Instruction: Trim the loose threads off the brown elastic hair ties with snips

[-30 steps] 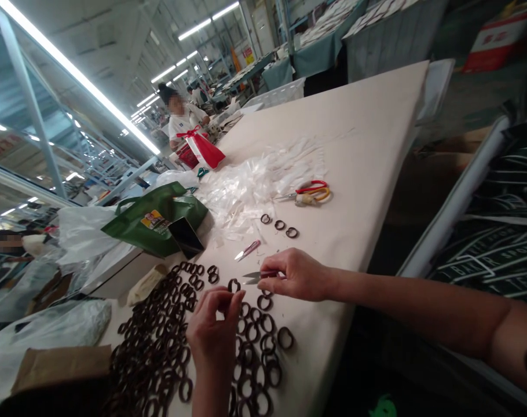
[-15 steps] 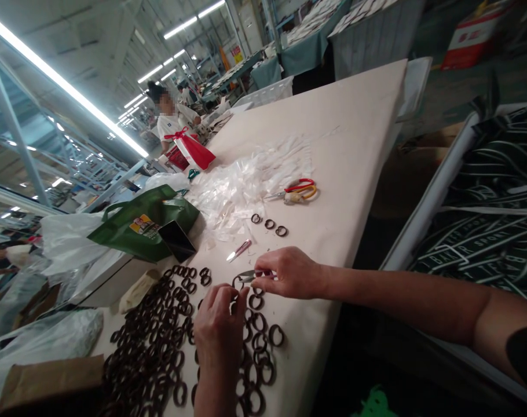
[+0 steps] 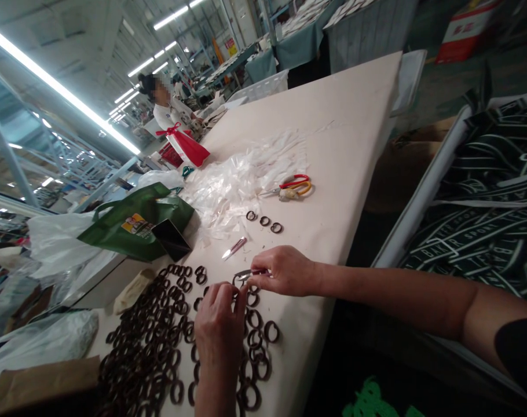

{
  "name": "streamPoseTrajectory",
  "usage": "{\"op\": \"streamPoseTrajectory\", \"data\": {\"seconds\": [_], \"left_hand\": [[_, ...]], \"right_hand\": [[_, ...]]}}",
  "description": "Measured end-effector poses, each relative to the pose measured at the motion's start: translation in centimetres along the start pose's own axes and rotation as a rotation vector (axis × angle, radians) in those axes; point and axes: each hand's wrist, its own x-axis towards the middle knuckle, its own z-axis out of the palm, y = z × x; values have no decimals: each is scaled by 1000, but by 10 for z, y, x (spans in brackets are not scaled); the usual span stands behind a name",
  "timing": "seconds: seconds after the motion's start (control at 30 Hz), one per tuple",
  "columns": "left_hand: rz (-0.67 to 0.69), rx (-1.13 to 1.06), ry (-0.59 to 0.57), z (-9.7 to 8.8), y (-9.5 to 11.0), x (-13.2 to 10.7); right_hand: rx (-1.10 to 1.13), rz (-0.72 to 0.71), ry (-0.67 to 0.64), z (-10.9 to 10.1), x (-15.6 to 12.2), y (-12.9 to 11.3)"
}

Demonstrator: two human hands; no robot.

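Observation:
My right hand (image 3: 287,271) is closed around a pair of thread snips (image 3: 245,273), whose blades point left. Pinched in the fingers of my left hand (image 3: 220,315) is a dark loop (image 3: 234,280), mostly hidden by the fingertips. The snips' blades are right at this loop. Below and left of my hands spreads a large pile of dark loops (image 3: 148,330), with more scattered to the right of my left wrist. Three loops (image 3: 264,220) lie apart in a short row. Beyond my hands rests another small pointed cutter (image 3: 234,248) with a pinkish handle.
Scissors (image 3: 296,186) with red and yellow handles lie on the pale table (image 3: 337,127) beside clear plastic pieces (image 3: 229,185). A green bag (image 3: 137,223), a dark phone-like slab (image 3: 171,239) and a cardboard box (image 3: 46,385) stand left. Striped dark straps (image 3: 480,231) fill a bin at right. A person (image 3: 165,110) works beyond.
The view has shifted slightly, so the table things sit a little further left. The snips' blades look closer together at the loop. Both hands keep their holds.

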Motion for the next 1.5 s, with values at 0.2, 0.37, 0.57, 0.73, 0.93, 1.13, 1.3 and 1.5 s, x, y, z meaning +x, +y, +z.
{"op": "streamPoseTrajectory", "data": {"seconds": [0.2, 0.37, 0.57, 0.73, 0.93, 1.13, 1.3, 1.5], "left_hand": [[-14, -10, -4, 2, 1, -2], [3, -12, -7, 3, 2, -6], [43, 35, -40, 2, 4, -7], [35, 39, -72, 5, 2, -10], [-50, -76, -68, 4, 3, -9], [-114, -107, -54, 0, -1, -17], [-160, -110, -57, -3, -8, -24], [-170, -67, -108, 7, -15, -36]], "right_hand": [[55, 31, -21, 3, -1, 4], [66, 43, -36, 3, -4, 6], [-4, 27, -54, 2, -8, 7], [-28, 23, -58, 4, -11, 8], [87, 36, -68, 9, -14, 11], [426, 191, -173, 4, -14, 29], [518, 279, -182, -4, -13, 37], [172, 189, 8, 2, -16, 40]]}}
